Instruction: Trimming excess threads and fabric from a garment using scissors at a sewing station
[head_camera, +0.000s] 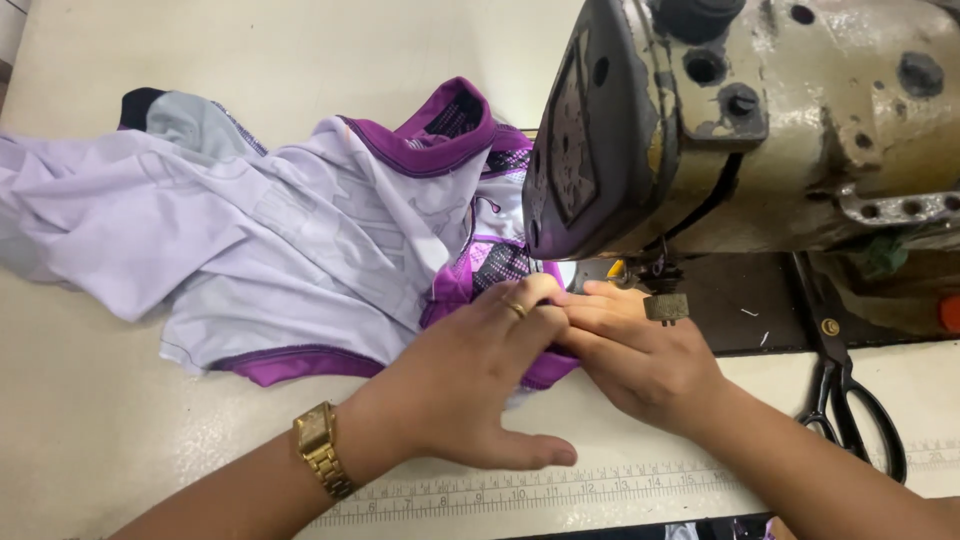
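Garment (300, 250) edge sits under your flat, open-fingered left hand (470, 385) and right hand (635, 350) at the sewing machine (740, 130). Neither grip closes on it; most cloth lies unfed on the desk (100, 420).

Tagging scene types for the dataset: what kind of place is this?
Likely a garment sewing workstation, perhaps in a tailoring shop or factory. Signs: a worn industrial sewing machine, a lilac and purple shirt fed under its needle by both hands, black shears, and a measuring scale along the table edge.
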